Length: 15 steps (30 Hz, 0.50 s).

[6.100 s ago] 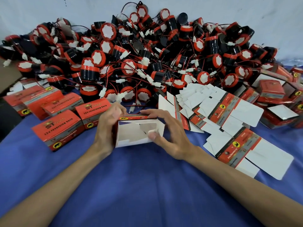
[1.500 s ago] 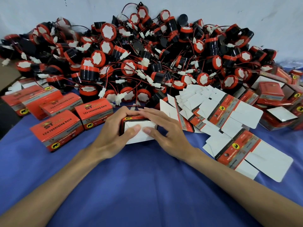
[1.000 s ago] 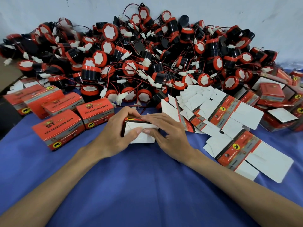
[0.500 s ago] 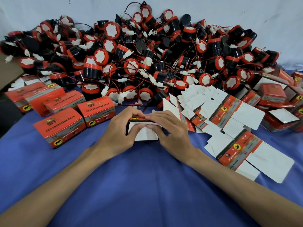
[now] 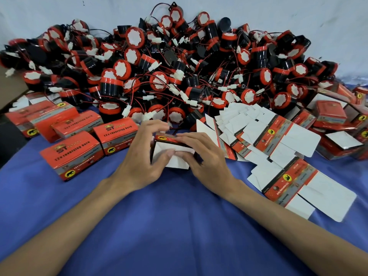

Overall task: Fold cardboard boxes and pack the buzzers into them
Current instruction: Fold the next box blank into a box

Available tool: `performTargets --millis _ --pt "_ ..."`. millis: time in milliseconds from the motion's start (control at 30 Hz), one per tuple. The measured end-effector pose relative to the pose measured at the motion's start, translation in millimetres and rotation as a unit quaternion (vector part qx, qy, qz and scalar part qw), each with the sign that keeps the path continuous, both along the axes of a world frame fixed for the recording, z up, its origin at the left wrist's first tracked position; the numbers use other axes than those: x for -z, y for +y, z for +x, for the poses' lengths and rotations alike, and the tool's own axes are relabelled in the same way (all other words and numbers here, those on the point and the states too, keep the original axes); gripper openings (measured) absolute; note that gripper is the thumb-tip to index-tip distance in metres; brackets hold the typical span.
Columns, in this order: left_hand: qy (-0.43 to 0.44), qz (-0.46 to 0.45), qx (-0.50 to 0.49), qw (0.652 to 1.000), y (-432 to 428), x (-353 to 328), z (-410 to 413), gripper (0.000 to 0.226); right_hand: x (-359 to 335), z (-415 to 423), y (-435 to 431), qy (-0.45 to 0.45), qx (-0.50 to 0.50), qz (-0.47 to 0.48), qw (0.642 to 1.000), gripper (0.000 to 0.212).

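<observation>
A small red and white cardboard box [image 5: 175, 163] stands on the blue cloth [image 5: 179, 226] in the middle, its white end flap facing me. My left hand [image 5: 143, 156] grips its left side, thumb on the flap. My right hand [image 5: 205, 156] holds the right side, fingers across the red top edge and thumb on the flap. Behind it lies a big pile of black and red buzzers [image 5: 169, 72] with red wires and white plugs.
Several closed red boxes [image 5: 71, 154] sit at the left. Flat unfolded box blanks [image 5: 278, 144] fan out to the right, with part-folded boxes [image 5: 334, 120] beyond them. A brown carton edge [image 5: 10, 86] shows at the far left. A pale wall backs the pile.
The box's open end has been folded shut by both hands, flaps pressed inward. Both hands moved slightly away from me with the box; the thumbs now meet on the white flap.
</observation>
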State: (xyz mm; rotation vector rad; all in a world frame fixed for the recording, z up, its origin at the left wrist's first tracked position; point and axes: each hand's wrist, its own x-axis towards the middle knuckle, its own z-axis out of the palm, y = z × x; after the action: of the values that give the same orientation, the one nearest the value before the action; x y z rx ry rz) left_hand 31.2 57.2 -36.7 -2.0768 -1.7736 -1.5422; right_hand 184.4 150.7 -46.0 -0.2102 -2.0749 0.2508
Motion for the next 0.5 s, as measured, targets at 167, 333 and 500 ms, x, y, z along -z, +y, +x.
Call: performTargets --millis 167,333,500 --pt "-0.018 0.02 0.026 0.999 0.9 1.7 -2.0 0.055 -2.3 3.4 -1.5 -0.017 -0.029 -0.029 0.999 0.027" --pt "-0.095 -0.081 -0.005 0.992 0.8 6.7 -3.4 0.077 -3.6 3.7 -1.1 0.011 -0.013 -0.041 0.999 0.024" --pt "-0.032 -0.165 -0.017 0.986 -0.7 6.4 -6.9 0.072 -5.8 6.1 -3.8 -0.022 -0.016 -0.103 0.994 0.032"
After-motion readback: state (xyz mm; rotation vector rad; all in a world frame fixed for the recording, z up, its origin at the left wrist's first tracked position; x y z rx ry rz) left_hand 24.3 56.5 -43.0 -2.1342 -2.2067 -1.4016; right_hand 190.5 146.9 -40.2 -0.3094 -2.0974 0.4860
